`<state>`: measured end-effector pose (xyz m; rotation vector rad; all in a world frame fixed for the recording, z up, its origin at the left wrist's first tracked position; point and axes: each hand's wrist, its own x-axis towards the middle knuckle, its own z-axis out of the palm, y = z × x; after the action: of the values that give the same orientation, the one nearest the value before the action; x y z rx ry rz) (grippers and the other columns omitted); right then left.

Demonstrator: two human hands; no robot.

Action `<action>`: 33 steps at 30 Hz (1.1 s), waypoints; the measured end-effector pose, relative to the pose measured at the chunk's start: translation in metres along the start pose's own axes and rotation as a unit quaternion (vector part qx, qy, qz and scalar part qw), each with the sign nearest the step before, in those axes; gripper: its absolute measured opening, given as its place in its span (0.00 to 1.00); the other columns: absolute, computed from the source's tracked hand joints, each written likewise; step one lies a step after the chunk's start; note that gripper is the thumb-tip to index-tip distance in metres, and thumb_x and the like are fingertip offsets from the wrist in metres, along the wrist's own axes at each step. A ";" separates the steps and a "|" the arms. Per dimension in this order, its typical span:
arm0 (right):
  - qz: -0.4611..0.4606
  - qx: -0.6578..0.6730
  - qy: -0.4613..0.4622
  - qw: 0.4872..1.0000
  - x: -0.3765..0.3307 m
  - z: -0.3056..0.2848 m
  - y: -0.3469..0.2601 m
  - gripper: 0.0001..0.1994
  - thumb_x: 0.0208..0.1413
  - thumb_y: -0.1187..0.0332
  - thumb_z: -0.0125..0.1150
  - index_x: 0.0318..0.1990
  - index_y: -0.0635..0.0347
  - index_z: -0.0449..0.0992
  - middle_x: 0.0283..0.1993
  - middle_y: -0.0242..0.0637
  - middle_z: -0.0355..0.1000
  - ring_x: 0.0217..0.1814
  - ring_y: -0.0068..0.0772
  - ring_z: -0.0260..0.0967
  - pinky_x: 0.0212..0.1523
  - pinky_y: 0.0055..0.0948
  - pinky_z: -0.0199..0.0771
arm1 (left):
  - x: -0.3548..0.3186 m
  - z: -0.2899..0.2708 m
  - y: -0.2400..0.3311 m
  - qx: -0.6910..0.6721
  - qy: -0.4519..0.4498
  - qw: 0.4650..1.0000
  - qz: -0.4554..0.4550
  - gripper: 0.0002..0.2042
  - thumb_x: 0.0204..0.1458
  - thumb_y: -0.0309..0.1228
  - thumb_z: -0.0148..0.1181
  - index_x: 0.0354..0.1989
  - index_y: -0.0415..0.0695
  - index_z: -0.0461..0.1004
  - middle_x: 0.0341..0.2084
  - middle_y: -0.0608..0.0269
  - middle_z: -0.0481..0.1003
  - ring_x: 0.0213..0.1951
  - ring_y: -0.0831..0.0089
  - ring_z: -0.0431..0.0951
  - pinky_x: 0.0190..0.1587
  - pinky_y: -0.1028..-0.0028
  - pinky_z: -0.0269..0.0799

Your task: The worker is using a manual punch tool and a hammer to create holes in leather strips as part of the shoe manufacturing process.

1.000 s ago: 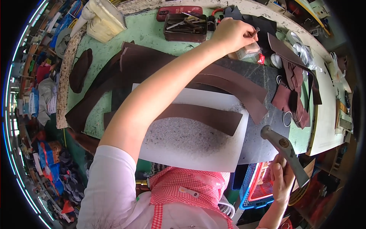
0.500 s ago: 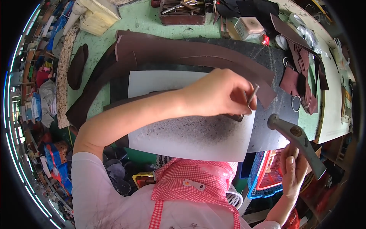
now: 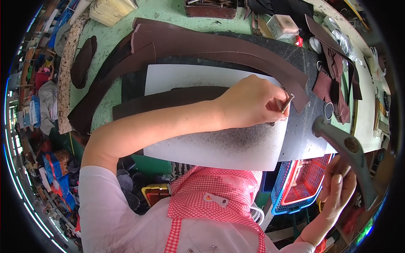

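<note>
Clearly, right hand (image 3: pixel 338 189) grips hammer (image 3: pixel 355 154); apron patch (image 3: pixel 215 200) unreadable.

Sheet front (image 3: pixel 211 147) passable (hammer (image 3: pixel 351 146) blocks right)

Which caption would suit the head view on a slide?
Left hand, over a brown strip, holds a metal rod; right hand grips a hammer.
</note>
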<state>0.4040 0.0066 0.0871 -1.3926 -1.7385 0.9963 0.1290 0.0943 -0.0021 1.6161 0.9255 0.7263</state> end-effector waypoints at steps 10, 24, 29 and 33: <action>0.146 0.084 -0.458 0.873 0.070 -0.045 -0.060 0.02 0.58 0.77 0.58 0.33 0.61 0.73 0.26 0.39 0.72 0.33 0.33 0.74 0.43 0.30 0.73 | -0.004 0.009 -0.003 0.017 0.030 0.998 0.044 0.04 0.49 0.27 0.65 0.32 0.39 0.79 0.28 0.61 0.81 0.31 0.76 0.82 0.36 0.79 0.76; 0.045 -0.062 0.013 0.997 0.007 0.016 -0.020 0.22 0.65 0.49 0.47 0.40 0.65 0.66 0.22 0.27 0.59 0.16 0.10 0.45 0.16 0.14 0.40 | -0.001 -0.008 -0.002 0.006 -0.044 0.999 -0.001 0.08 0.52 0.27 0.61 0.38 0.37 0.78 0.32 0.59 0.81 0.36 0.76 0.82 0.42 0.78 0.76; 0.055 -0.015 0.001 0.998 0.004 0.010 -0.029 0.24 0.62 0.50 0.52 0.38 0.69 0.70 0.24 0.32 0.68 0.22 0.15 0.65 0.24 0.12 0.64 | -0.007 0.000 0.001 0.067 -0.031 0.996 0.040 0.07 0.51 0.28 0.62 0.37 0.41 0.79 0.30 0.61 0.81 0.32 0.73 0.82 0.36 0.78 0.76; 0.034 -0.144 -0.054 0.988 0.008 0.020 -0.025 0.21 0.64 0.51 0.49 0.39 0.66 0.68 0.25 0.30 0.62 0.20 0.15 0.56 0.20 0.16 0.53 | -0.012 0.001 0.001 0.196 0.011 0.969 0.148 0.06 0.50 0.30 0.63 0.35 0.44 0.79 0.27 0.64 0.80 0.28 0.68 0.81 0.31 0.76 0.75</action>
<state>0.3737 0.0088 0.1000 -1.6127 -1.9883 0.8954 0.1240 0.0834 -0.0016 2.1309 0.8922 0.8005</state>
